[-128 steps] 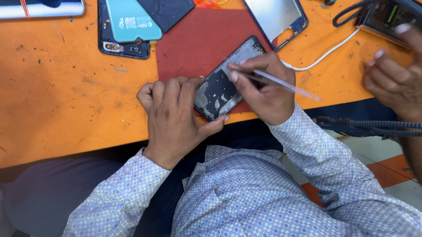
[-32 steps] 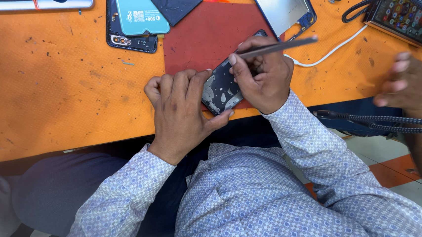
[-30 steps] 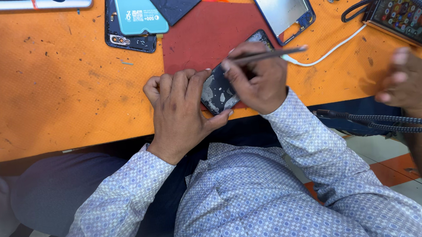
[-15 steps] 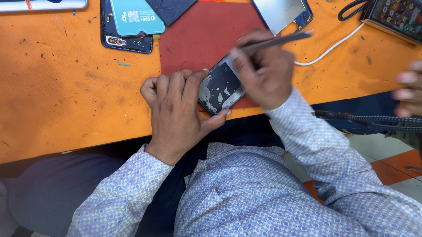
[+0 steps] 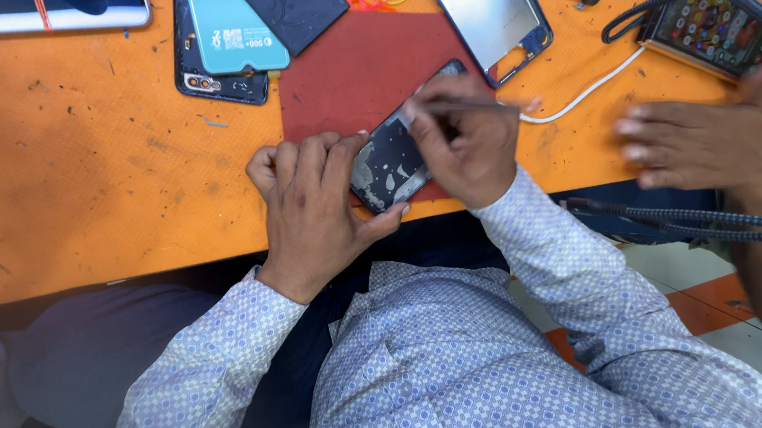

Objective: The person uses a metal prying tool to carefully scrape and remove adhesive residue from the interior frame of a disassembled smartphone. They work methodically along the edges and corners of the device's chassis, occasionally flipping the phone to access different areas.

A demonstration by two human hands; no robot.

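At the left of the orange table (image 5: 83,172), a dark phone body (image 5: 211,78) lies under a teal back cover (image 5: 234,23), well apart from the hands. The left hand (image 5: 314,210) is curled with its fingers clamping the lower edge of an opened phone (image 5: 391,160) that rests tilted on the red mat (image 5: 353,73) at the table's near edge. The right hand (image 5: 466,145) pinches a thin metal tool (image 5: 463,105) over the phone's upper end, while farther right another person's blurred hand (image 5: 707,146) hovers open near a powered-on phone (image 5: 708,30).

left hand (image 5: 313,205): fingers curled, palm down | right hand (image 5: 466,145): fingers pinched, wrist bent inward
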